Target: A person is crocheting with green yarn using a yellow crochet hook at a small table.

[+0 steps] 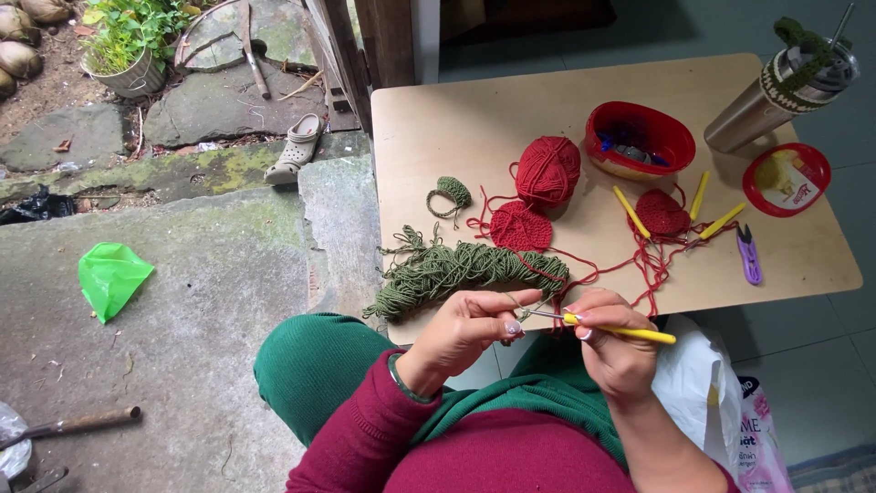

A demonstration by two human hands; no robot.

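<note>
My right hand (613, 342) grips a yellow-handled crochet hook (620, 330), its metal tip pointing left. My left hand (470, 326) pinches green yarn at the hook's tip. That strand runs up to a loose skein of green yarn (456, 269) lying at the near edge of the low wooden table (456, 119). A red yarn ball (547, 169), a flat red crocheted round (520, 225) and a second red crocheted piece (662, 213) lie further back, with red strands trailing between them.
On the table: a small green crocheted piece (452, 192), a red oval box (639, 137), its red lid (787, 178), yellow hooks (631, 212), purple snips (748, 254), a steel tumbler (776, 87). A white plastic bag (712, 383) sits right of my lap. Stone paving and a sandal (297, 146) lie left.
</note>
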